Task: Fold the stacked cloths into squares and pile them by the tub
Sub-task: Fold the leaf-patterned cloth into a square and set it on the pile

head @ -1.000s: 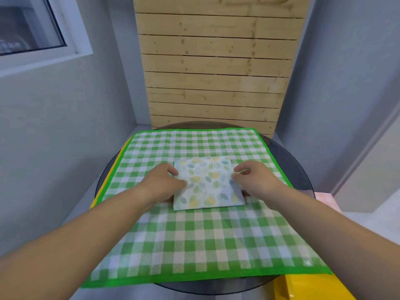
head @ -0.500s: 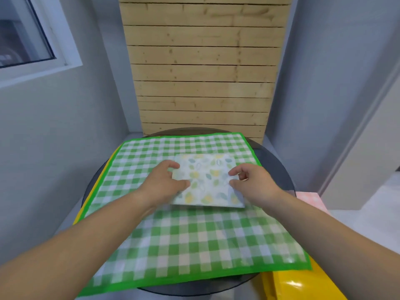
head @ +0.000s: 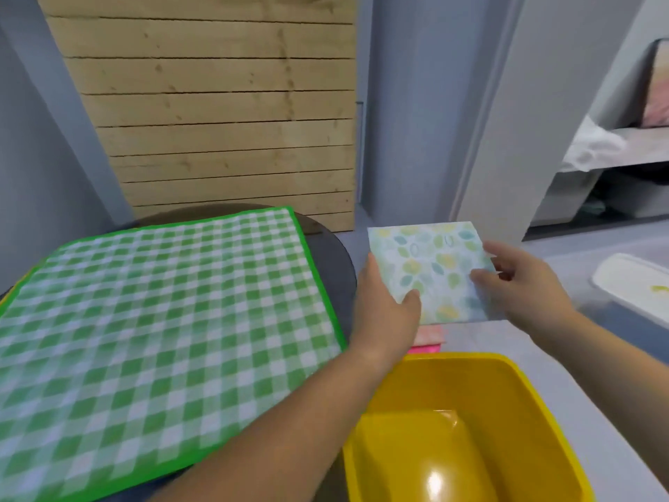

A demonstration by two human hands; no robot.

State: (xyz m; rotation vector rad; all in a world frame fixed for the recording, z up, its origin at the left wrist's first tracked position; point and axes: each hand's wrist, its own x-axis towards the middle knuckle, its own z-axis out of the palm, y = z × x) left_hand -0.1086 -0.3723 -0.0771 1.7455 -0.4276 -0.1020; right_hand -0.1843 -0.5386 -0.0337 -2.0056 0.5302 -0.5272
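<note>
A folded leaf-patterned cloth (head: 432, 266) is held in the air to the right of the table, beyond the yellow tub (head: 543, 403). My left hand (head: 385, 306) grips its left edge and my right hand (head: 517, 280) grips its right edge. Under it, a pink folded cloth (head: 429, 336) lies on the floor just behind the tub's far rim, mostly hidden. A green checked cloth (head: 163, 320) lies spread flat on the round dark table (head: 329, 255), with a yellow edge of another cloth peeking out at its far left.
A white plastic lid or tray (head: 637, 288) lies on the floor at the right. A wooden slat panel (head: 217, 110) stands behind the table. A doorway at right opens onto a bed frame with bedding (head: 593, 150).
Both hands lifted the folded leaf-patterned cloth off the checked cloth and carried it right, past the table edge. The view swung right, bringing the yellow tub into sight.
</note>
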